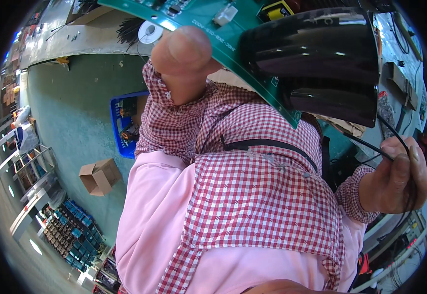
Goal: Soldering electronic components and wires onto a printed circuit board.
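My left hand (184,51) grips the edge of a green circuit board (223,46), its thumb on the top face and its other fingers hidden. The board is held up tilted, close to the camera. A big glossy black cylindrical component (316,61) stands out from it, with a white connector (225,14) and a yellow-and-black part (277,11) beside it. My right hand (397,171), lower and off to the right, pinches thin black cables (370,145). They run up toward the far end of the black cylinder; where they join is hidden.
Left of me, a blue basket (115,130) with electronic parts and an open cardboard box (99,176) sit on the green floor. A white spool (150,32) and black wires (129,30) lie on the bench. Racks of parts (73,235) stand further left.
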{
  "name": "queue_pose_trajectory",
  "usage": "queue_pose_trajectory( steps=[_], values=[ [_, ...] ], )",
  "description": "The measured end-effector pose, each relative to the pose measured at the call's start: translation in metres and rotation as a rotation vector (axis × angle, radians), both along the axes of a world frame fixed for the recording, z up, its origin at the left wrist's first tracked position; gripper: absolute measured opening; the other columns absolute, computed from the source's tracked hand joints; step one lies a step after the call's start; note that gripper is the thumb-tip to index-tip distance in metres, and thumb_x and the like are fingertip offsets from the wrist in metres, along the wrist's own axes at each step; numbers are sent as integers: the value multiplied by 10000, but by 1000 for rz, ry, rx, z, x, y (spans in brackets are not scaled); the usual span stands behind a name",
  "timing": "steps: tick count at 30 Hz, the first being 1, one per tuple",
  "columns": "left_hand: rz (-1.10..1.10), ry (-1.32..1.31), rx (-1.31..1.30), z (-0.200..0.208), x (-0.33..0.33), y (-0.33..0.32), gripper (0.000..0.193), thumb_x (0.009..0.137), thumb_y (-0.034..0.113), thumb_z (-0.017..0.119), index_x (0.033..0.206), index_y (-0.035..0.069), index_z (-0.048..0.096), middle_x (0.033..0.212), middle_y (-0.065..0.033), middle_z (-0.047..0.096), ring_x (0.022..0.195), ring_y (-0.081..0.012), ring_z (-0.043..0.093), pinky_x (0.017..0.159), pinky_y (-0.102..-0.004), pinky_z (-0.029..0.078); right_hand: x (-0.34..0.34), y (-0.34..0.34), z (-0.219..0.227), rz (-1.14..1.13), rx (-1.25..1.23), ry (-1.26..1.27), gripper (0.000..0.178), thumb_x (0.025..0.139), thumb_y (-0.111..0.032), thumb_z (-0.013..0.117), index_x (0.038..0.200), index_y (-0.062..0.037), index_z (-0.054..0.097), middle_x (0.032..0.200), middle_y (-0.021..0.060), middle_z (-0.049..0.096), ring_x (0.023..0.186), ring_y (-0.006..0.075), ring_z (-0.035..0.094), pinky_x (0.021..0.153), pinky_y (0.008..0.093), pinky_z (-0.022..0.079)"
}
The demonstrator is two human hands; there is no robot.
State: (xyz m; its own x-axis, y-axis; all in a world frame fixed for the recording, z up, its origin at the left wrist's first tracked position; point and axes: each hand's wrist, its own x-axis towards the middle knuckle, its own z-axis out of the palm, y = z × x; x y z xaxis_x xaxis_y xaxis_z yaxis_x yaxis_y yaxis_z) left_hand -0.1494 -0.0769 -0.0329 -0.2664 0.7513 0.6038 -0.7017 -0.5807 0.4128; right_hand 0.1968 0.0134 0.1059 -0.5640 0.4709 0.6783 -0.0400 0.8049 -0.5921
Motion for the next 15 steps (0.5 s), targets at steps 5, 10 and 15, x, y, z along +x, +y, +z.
queue_pose_trajectory(
  steps=[5, 10, 15],
  values=[
    [12, -22, -11, -6, -1, -11, 747, 790, 651, 536, 1262, 73, 500, 1252, -102, 548, 1127, -312, 527, 952, -490, 424, -11, -4, 3, 87, -17, 6, 198, 866, 31, 577, 1063, 36, 567, 749, 248, 629, 614, 266, 619, 489, 292, 507],
    [12, -39, -17, -19, -9, -11, 723, 801, 635, 531, 1251, 70, 503, 1237, -100, 552, 1111, -301, 530, 942, -478, 428, -12, -7, 7, 124, -43, -91, 237, 857, 37, 591, 1091, 11, 571, 730, 243, 620, 592, 258, 620, 468, 273, 501],
    [7, -46, -33, -24, 4, -13, 700, 811, 620, 527, 1240, 67, 507, 1222, -97, 557, 1095, -291, 533, 932, -466, 432, -11, -1, 12, 234, 41, -144, 280, 853, 43, 590, 1127, -9, 565, 680, 207, 607, 557, 221, 603, 472, 265, 484]
  ],
)
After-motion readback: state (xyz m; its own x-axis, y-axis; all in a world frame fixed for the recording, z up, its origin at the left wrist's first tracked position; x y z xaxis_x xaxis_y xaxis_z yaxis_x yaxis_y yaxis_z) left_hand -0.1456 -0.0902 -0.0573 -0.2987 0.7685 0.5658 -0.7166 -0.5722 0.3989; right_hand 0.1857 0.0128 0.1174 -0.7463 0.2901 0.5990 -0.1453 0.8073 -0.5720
